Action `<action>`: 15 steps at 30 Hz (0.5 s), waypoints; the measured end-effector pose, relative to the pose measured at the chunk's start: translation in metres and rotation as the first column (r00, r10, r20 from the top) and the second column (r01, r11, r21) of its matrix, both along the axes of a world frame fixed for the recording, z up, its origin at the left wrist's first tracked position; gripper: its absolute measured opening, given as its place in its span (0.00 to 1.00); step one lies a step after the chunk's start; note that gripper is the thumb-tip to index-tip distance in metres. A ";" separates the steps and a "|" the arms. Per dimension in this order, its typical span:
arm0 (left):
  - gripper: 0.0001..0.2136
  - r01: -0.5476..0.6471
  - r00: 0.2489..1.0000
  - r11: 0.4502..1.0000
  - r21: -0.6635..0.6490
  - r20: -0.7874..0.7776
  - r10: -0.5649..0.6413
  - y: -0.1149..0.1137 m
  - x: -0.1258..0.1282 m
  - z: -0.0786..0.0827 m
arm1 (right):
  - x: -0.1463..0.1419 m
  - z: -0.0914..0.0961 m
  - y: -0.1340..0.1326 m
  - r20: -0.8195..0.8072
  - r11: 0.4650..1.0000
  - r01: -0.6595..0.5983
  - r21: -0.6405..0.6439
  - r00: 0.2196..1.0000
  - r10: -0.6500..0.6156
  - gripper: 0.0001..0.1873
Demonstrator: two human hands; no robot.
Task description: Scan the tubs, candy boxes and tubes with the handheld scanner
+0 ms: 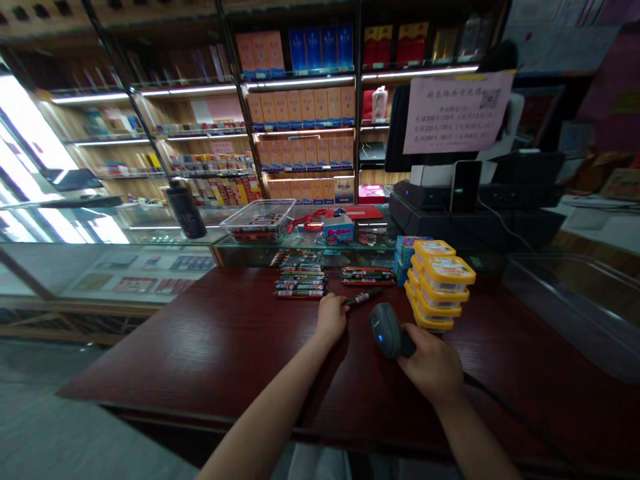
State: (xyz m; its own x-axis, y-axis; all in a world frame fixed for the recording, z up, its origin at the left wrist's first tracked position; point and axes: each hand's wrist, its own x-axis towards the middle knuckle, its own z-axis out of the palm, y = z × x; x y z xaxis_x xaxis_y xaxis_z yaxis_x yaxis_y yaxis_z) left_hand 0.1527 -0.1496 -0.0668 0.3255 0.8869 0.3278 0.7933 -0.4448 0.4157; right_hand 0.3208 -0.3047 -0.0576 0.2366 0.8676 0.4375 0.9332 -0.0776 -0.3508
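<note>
My right hand (434,365) is wrapped round the handle of a dark barcode scanner (384,330) with a blue light, its cable trailing to the lower right. Between the fingers of my left hand (332,318) is one end of a dark pen-like stick (363,296), lying just above the dark red table. Behind that hand, several similar wrapped sticks (300,283) lie in rows. A smaller bundle of them (368,275) sits to the right. Yellow-lidded tubs (443,287) are stacked beyond the scanner, beside some blue boxes (404,259).
A clear plastic box (260,220) with more sticks stands on the glass ledge at the back. At the right lies a large clear bin (575,313). A monitor with a pink paper sign (456,113) and a phone (465,187) stand behind the tubs. A black cup (185,210) is at left.
</note>
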 end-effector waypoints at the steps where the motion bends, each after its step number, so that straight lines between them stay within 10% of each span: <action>1: 0.09 0.004 0.999 1.000 0.012 0.053 -0.005 -0.004 -0.005 -0.002 | -0.001 0.000 0.000 -0.001 1.000 0.002 -0.004 1.000 -0.002 0.13; 10: 0.12 -0.069 0.889 0.998 -0.003 0.453 0.063 -0.008 -0.022 -0.016 | -0.007 0.005 -0.005 -0.024 0.999 0.031 -0.042 0.999 -0.032 0.15; 15: 0.12 -0.100 0.881 0.995 0.003 0.465 0.087 -0.006 -0.023 -0.014 | -0.007 0.016 -0.006 -0.357 0.987 -0.156 -0.038 0.925 0.132 0.13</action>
